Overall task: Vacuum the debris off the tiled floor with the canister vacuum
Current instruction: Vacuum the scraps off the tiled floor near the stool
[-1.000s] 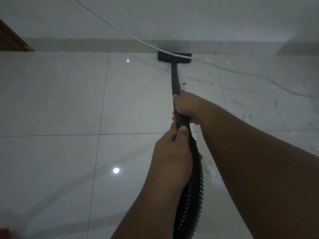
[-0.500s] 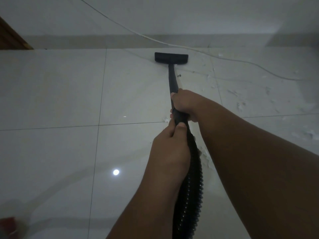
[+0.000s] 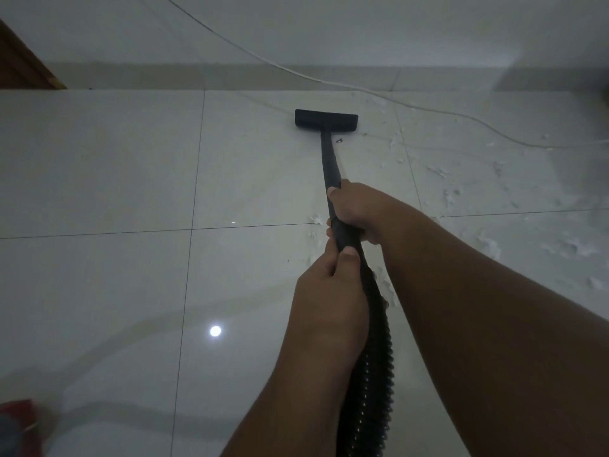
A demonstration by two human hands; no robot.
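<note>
A black vacuum wand (image 3: 329, 163) runs from my hands to a flat black floor nozzle (image 3: 326, 119) lying on the glossy tiled floor (image 3: 115, 179). My right hand (image 3: 357, 211) grips the wand higher up. Just below it my left hand (image 3: 329, 291) grips the wand where the ribbed black hose (image 3: 375, 374) begins. White debris (image 3: 451, 196) is scattered over the tiles to the right of the wand, and a few bits lie beside my hands. A small dark speck (image 3: 338, 140) lies just behind the nozzle's right end.
A white cable (image 3: 412, 105) slants down the wall and trails across the floor behind the nozzle to the right. The wall's baseboard (image 3: 164, 75) runs along the back. A wooden door frame (image 3: 23, 65) stands at far left. Something red (image 3: 19, 423) shows at the bottom-left corner.
The nozzle has been drawn back from the baseboard toward me, clear of the white cable. Both hands keep their grip. More debris shows on the right.
</note>
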